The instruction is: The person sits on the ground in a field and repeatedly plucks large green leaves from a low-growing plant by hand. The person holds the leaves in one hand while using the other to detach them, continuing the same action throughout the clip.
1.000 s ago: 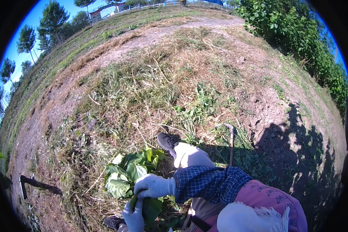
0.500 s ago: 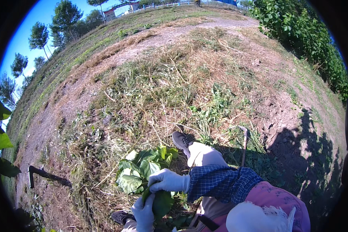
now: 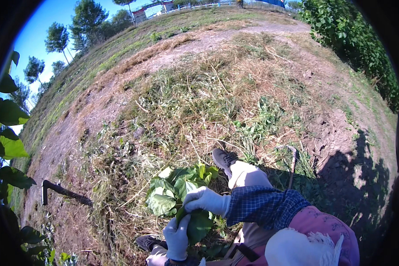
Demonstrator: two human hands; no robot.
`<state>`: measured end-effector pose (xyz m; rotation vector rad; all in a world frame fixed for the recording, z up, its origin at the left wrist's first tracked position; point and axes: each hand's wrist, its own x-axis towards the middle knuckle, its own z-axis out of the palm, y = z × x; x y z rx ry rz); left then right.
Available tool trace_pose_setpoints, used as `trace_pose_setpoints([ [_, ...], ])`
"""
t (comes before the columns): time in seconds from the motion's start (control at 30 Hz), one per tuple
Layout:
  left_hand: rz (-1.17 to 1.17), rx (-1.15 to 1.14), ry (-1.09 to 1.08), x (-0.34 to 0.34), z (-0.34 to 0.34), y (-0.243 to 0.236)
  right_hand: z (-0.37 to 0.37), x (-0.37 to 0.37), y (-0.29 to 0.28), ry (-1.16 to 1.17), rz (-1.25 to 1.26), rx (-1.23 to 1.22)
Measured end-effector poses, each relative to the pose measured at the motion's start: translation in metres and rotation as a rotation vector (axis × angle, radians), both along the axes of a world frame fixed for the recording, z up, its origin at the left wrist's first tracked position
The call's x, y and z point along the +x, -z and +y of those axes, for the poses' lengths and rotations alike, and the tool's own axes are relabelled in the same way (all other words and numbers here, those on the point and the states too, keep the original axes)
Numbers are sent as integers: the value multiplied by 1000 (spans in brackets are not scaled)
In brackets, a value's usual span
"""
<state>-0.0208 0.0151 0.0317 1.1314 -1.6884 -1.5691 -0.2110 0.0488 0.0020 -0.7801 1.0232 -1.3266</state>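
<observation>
Both my hands wear white gloves and are close together at the lower middle of the head view. Between them hangs a large dark green leaf. My right hand, its arm in a blue plaid sleeve, is closed with its fingertips on the leaf's upper edge. Lower down, my left hand pinches the same leaf between thumb and fingers. Just beyond them lies a pile of broad green leaves on the dry grass, some with pale sides up.
A dark angled bar stands at the left, and a thin bent stick at the right. My dark shoe rests beside the leaf pile. Leafy plants edge the left side; a dense green hedge rises at the far right.
The whole view has shifted slightly, so the scene sits farther right and more of the left-hand plants shows. My hands stay on the leaf with little change in grip.
</observation>
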Motion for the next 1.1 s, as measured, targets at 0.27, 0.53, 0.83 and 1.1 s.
trace_pose_setpoints([
  [0.27, 3, -35, 7, 1, -1, -5, -5, 2, -2, 2, -4, 4],
  [0.53, 27, -41, -3, 3, -4, 3, -10, -3, -11, 86, -85, -87],
  [0.83, -38, -10, 10, 15, -1, 16, -15, -29, -22, 80, 231, -159],
  [1.1, -120, -97, 49, 24, -10, 47, -10, 2, -7, -259, 864, -493],
])
